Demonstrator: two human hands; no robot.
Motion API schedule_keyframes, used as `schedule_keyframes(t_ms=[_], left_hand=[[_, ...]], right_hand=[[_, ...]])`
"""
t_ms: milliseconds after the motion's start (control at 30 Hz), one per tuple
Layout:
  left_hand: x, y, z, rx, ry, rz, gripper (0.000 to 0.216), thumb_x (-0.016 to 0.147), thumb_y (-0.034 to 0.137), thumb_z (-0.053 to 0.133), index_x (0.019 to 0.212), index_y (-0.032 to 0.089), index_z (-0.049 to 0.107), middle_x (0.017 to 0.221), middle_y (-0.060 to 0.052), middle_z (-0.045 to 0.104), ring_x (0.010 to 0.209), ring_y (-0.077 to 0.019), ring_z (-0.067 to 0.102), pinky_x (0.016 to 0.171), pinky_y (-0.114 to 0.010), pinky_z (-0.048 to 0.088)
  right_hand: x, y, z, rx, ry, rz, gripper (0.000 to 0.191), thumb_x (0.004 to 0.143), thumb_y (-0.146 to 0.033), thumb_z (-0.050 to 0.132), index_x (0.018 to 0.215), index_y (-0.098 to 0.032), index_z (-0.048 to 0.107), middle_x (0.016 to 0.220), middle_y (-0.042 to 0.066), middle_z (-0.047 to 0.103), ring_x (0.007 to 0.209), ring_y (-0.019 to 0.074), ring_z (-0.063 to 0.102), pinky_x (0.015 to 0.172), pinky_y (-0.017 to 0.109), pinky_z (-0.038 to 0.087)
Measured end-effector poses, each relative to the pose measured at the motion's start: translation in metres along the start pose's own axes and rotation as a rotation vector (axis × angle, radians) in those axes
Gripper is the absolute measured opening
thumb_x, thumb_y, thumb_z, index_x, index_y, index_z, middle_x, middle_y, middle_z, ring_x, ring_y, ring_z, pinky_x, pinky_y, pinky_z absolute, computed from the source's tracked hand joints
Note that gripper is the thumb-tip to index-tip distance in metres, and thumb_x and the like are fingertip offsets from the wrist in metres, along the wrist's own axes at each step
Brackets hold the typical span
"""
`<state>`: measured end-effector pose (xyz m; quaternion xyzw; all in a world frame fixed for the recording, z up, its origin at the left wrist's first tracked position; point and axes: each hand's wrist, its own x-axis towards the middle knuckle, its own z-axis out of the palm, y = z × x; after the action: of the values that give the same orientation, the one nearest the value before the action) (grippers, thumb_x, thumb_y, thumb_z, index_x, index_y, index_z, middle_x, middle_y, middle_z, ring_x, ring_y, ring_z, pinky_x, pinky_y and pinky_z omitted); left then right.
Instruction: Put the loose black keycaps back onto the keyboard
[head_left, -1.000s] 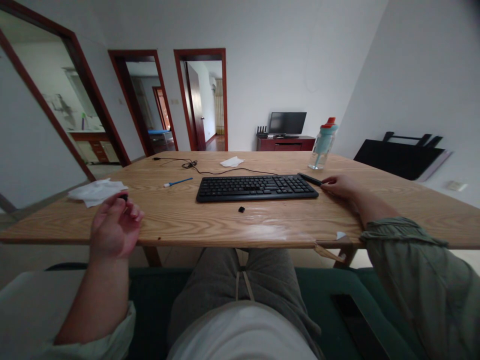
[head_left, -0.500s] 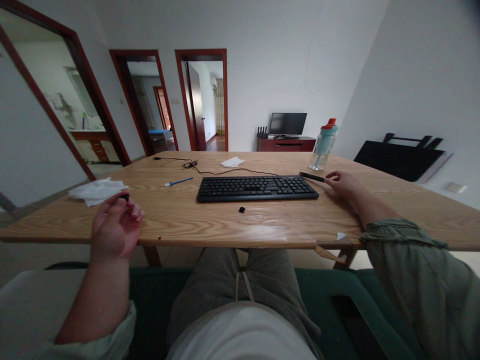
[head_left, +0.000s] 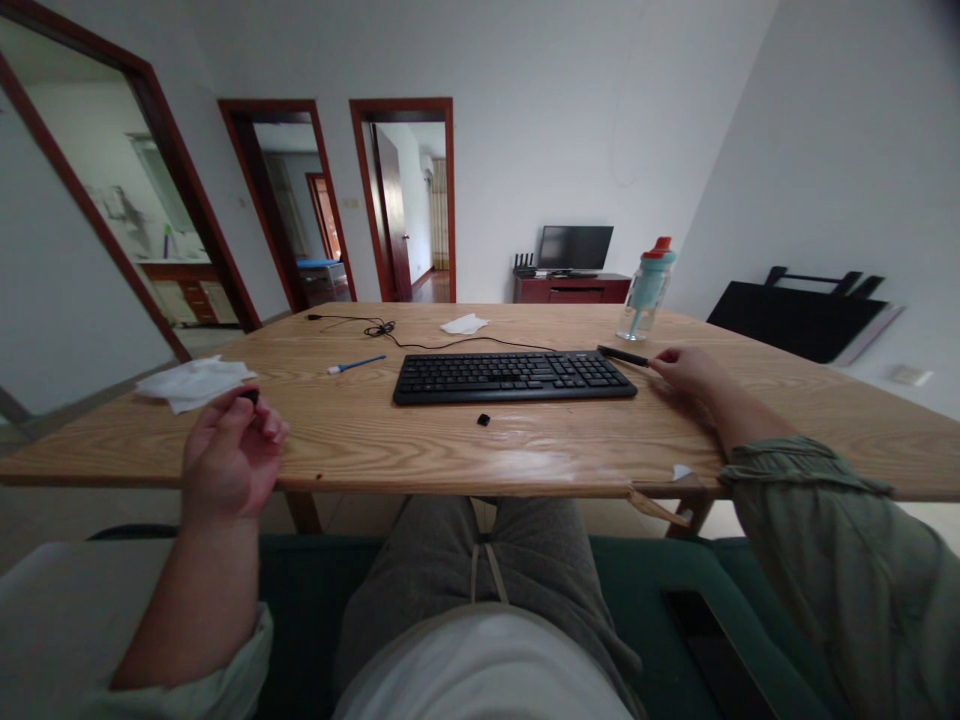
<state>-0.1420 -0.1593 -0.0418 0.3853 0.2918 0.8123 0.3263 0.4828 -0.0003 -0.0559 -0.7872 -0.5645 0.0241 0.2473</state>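
My left hand (head_left: 234, 445) is raised over the table's left front, palm up, with a small black keycap (head_left: 250, 396) pinched between thumb and finger. At the right, my right hand (head_left: 686, 372) grips the end of a slim black stick-like tool (head_left: 624, 356); its other end reaches the back right corner of the keyboard, and I cannot tell whether they touch. The black keyboard (head_left: 517, 378) lies flat mid-table. Just in front of it sits another small black keycap (head_left: 484, 420). A blue brush with a white end (head_left: 356, 365) lies left of the keyboard.
White tissues (head_left: 191, 382) lie beside my left hand, and another tissue (head_left: 465, 324) is behind the keyboard. A coiled cable (head_left: 380, 328) runs along the back. The water bottle (head_left: 646, 290) stands at the back right. The wooden table's (head_left: 420, 460) front edge has peeling film (head_left: 656, 505).
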Motion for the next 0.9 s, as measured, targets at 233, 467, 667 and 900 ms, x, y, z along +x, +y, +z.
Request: schedule_keyframes(t_ms=[233,467,667,900], left_hand=[[0.0,0.0,0.0,-0.003,0.002,0.002,0.031,0.063,0.017,0.075,0.091,0.014,0.063,0.065,0.002,0.054,0.051,-0.0095,0.043,0.047,-0.023,0.032],[0.001,0.0,0.002,-0.002,0.011,0.003,0.032,0.063,0.014,0.073,0.092,0.013,0.063,0.064,0.001,0.055,0.051,-0.0106,0.044,0.046,-0.023,0.032],[-0.003,0.0,0.002,0.021,0.033,0.011,0.032,0.06,0.017,0.076,0.09,0.016,0.065,0.063,0.002,0.054,0.052,-0.0098,0.043,0.046,-0.023,0.034],[0.045,-0.014,0.038,0.6,-0.251,-0.383,0.036,0.064,0.038,0.083,0.089,0.015,0.072,0.096,-0.007,0.067,0.079,-0.0136,0.058,0.061,-0.021,0.05]], right_hand=[[-0.006,-0.008,-0.005,-0.001,0.023,0.012,0.022,0.082,-0.028,0.062,0.093,-0.015,0.075,0.086,0.012,0.067,0.073,0.0221,0.06,0.069,0.034,0.045],[-0.002,-0.005,-0.002,0.012,-0.103,0.086,0.034,0.08,-0.019,0.055,0.107,-0.017,0.075,0.063,0.007,0.062,0.056,0.0198,0.057,0.055,0.031,0.041],[-0.003,-0.004,-0.002,0.007,-0.122,0.091,0.03,0.083,-0.027,0.06,0.106,-0.017,0.075,0.08,0.011,0.068,0.072,0.0231,0.062,0.064,0.033,0.045],[-0.011,-0.056,-0.005,-0.33,-0.02,-0.201,0.031,0.089,-0.034,0.051,0.099,-0.016,0.073,0.103,0.017,0.067,0.092,0.0301,0.063,0.074,0.037,0.046]])
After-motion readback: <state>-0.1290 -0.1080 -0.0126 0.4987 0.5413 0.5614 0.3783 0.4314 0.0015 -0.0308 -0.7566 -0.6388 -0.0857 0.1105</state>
